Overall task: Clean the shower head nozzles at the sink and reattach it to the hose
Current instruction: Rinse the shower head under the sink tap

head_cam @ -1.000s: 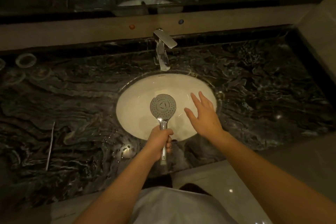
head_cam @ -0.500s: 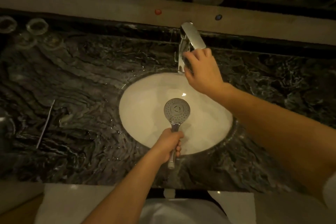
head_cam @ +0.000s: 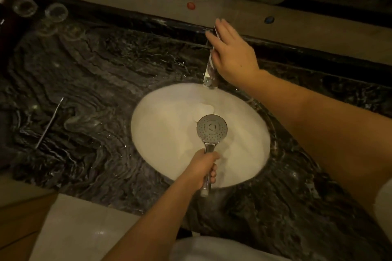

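Note:
A chrome shower head (head_cam: pixel 211 129) with a round nozzle face pointing up hangs over the white oval sink basin (head_cam: pixel 169 133). My left hand (head_cam: pixel 203 168) is closed around its handle, whose lower end sticks out below my fist. No hose is in view. My right hand (head_cam: pixel 232 53) rests on top of the chrome faucet (head_cam: pixel 209 76) behind the basin, fingers laid over its lever. I see no running water.
Dark veined marble countertop (head_cam: pixel 95 95) surrounds the basin. A thin metal rod (head_cam: pixel 49 123) lies on it at the left. Two small glass dishes (head_cam: pixel 40 9) sit at the back left. A red dot (head_cam: pixel 191 5) and a blue dot (head_cam: pixel 269 19) mark the ledge under the mirror.
My right hand moved from over the basin up onto the faucet lever. The view shifted closer and lower over the sink. The shower head stays held over the basin.

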Motion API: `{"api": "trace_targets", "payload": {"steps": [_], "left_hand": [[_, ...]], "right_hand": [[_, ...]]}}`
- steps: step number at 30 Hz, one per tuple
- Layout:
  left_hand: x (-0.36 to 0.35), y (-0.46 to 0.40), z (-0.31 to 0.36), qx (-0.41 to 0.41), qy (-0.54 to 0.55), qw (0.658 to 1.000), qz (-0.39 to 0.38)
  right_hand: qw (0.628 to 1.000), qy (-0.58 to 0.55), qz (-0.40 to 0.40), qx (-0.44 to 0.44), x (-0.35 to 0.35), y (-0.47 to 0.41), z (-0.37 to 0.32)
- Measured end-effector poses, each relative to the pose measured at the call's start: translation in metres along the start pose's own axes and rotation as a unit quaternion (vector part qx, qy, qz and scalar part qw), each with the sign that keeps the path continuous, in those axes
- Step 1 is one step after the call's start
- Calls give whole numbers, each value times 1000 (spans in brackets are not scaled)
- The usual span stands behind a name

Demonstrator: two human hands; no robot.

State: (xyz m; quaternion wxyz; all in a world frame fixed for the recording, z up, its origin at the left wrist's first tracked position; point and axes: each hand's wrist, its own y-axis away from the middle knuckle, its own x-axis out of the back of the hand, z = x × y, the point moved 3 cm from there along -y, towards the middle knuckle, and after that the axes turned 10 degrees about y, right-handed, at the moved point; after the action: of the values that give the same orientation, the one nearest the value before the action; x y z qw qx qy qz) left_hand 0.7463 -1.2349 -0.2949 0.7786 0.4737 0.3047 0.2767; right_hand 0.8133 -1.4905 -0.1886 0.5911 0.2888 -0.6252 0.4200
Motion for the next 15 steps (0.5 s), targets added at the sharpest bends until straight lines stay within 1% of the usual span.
{"api": "trace_targets", "payload": {"steps": [4, 10, 15], "left_hand": [[-13, -10, 8, -20, 1, 1000, 14], [-22, -19, 36, -65, 48, 996, 33], [-17, -26, 57, -83, 58, 994, 40]], "right_hand": [[1000, -25, 9, 10, 0, -4, 5], [996, -60, 14, 67, -1, -7, 19], [993, -94, 19, 70, -2, -10, 25]]}}
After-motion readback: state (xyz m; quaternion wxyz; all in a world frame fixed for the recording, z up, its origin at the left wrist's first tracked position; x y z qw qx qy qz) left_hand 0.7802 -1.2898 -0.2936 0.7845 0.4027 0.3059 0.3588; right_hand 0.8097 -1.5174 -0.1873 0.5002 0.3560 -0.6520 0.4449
